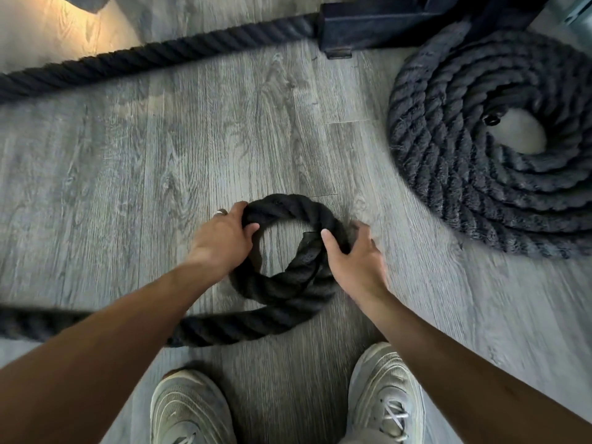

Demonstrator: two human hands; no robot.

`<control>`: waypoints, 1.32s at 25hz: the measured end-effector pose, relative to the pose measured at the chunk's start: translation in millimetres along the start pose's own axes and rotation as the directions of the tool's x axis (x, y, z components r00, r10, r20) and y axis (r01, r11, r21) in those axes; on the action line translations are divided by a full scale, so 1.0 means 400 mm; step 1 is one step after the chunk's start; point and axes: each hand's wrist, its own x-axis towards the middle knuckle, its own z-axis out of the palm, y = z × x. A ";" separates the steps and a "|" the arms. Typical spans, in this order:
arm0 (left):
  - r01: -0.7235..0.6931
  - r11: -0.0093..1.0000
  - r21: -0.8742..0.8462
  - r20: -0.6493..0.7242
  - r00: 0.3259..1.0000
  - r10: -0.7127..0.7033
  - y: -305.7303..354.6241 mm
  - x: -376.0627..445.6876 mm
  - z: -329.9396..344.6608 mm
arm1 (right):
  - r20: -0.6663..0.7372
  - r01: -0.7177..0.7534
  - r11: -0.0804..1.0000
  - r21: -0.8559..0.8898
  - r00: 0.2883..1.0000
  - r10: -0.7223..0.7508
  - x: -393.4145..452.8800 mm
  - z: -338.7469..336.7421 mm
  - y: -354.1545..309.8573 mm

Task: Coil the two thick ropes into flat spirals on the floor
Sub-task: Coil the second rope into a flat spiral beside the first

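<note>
We have one rope (pixel 499 129) already lying coiled flat at the right, while our left hand (pixel 224 238) and right hand (pixel 355 254) both grip the second rope's (pixel 288 283) first small loop before our shoes (pixel 384 392), its long tail uncoiled.

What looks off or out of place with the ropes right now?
Nothing damaged. The finished coil lies flat at right. The new loop, gripped by the left hand and right hand, has its end crossing over the turn rather than lying flat beside it. A long straight rope stretches uncoiled across the floor.
</note>
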 end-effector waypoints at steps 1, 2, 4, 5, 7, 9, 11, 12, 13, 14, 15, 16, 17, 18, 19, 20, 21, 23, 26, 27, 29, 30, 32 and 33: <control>0.070 0.994 -0.079 0.017 0.997 -0.069 -0.006 -0.017 0.013 | 0.037 -0.039 0.998 0.039 0.999 0.038 -0.009 0.003 -0.011; 0.137 0.978 -0.157 0.041 0.990 -0.132 -0.012 -0.035 0.026 | 0.079 -0.065 0.997 0.049 0.995 0.061 -0.029 0.013 -0.016; 0.234 0.934 -0.269 0.089 0.972 -0.217 -0.032 -0.074 0.064 | 0.144 -0.096 0.995 0.000 0.985 0.095 -0.086 0.044 -0.017; 0.250 0.917 -0.310 0.102 0.968 -0.229 -0.041 -0.093 0.083 | 0.146 -0.107 0.994 -0.030 0.983 0.111 -0.108 0.061 -0.016; 0.264 0.887 -0.378 0.134 0.964 -0.230 -0.056 -0.110 0.097 | 0.104 -0.095 0.993 -0.072 0.989 0.103 -0.117 0.082 -0.008; 0.292 0.899 -0.325 0.194 0.951 -0.239 -0.058 -0.099 0.070 | 0.071 -0.074 0.993 -0.090 0.994 0.081 -0.100 0.083 -0.008; 0.220 0.972 -0.087 0.171 0.964 -0.203 -0.043 -0.068 0.023 | 0.093 -0.023 0.994 -0.108 0.995 0.033 -0.077 0.087 -0.016; 0.116 0.993 0.023 0.120 0.986 -0.118 -0.026 -0.051 -0.003 | 0.125 0.037 0.990 -0.136 0.992 -0.019 -0.063 0.089 -0.026; -0.035 0.994 0.104 0.080 0.996 0.026 -0.011 -0.032 -0.020 | 0.168 0.115 0.978 -0.172 0.982 -0.085 -0.042 0.088 -0.044; -0.208 0.963 0.170 0.076 0.977 0.198 -0.001 -0.008 -0.029 | 0.221 0.196 0.958 -0.210 0.964 -0.149 -0.012 0.085 -0.068; -0.363 0.908 0.207 0.113 0.931 0.346 0.008 0.015 -0.035 | 0.279 0.272 0.927 -0.260 0.940 -0.198 0.019 0.078 -0.095; -0.463 0.859 0.217 0.173 0.885 0.433 0.010 0.037 -0.035 | 0.328 0.342 0.883 -0.321 0.915 -0.235 0.047 0.068 -0.123; -0.504 0.836 0.217 0.209 0.860 0.465 0.009 0.057 -0.033 | 0.363 0.395 0.833 -0.388 0.896 -0.256 0.069 0.061 -0.143; -0.502 0.833 0.233 0.209 0.863 0.461 0.004 0.073 -0.028 | 0.376 0.432 0.786 -0.443 0.885 -0.275 0.083 0.053 -0.155; -0.488 0.830 0.271 0.180 0.872 0.454 -0.001 0.083 -0.021 | 0.359 0.446 0.761 -0.471 0.885 -0.296 0.085 0.049 -0.153; -0.475 0.821 0.318 0.148 0.880 0.452 -0.003 0.086 -0.015 | 0.308 0.422 0.780 -0.462 0.901 -0.305 0.070 0.046 -0.138; -0.469 0.809 0.355 0.128 0.881 0.455 -0.003 0.085 -0.010 | 0.241 0.355 0.838 -0.414 0.931 -0.275 0.037 0.046 -0.115; -0.451 0.809 0.375 0.113 0.889 0.443 -0.002 0.079 -0.008 | 0.155 0.126 0.963 -0.237 0.984 -0.091 -0.062 0.065 -0.055; -0.395 0.839 0.373 0.095 0.916 0.389 0.002 0.061 -0.002 | 0.133 -0.099 0.995 -0.029 0.986 0.102 -0.179 0.108 -0.002; -0.367 0.842 0.394 0.072 0.926 0.370 0.001 0.052 0.004 | 0.114 -0.106 0.994 0.012 0.988 0.104 -0.175 0.118 0.003; -0.270 0.874 0.404 -0.002 0.955 0.296 -0.011 0.032 0.009 | 0.057 0.001 1.000 0.032 0.998 -0.002 -0.122 0.109 -0.009; -0.193 0.910 0.366 -0.045 0.973 0.225 -0.015 0.021 0.004 | 0.044 0.080 0.997 0.012 0.996 -0.081 -0.083 0.092 -0.021; -0.013 0.968 0.251 -0.122 0.991 0.045 -0.026 0.001 0.004 | 0.064 0.194 0.981 -0.022 0.979 -0.192 0.007 0.046 -0.047; 0.051 0.977 0.209 -0.133 0.991 -0.023 -0.031 -0.016 0.013 | 0.101 0.238 0.971 -0.037 0.967 -0.233 0.048 0.021 -0.058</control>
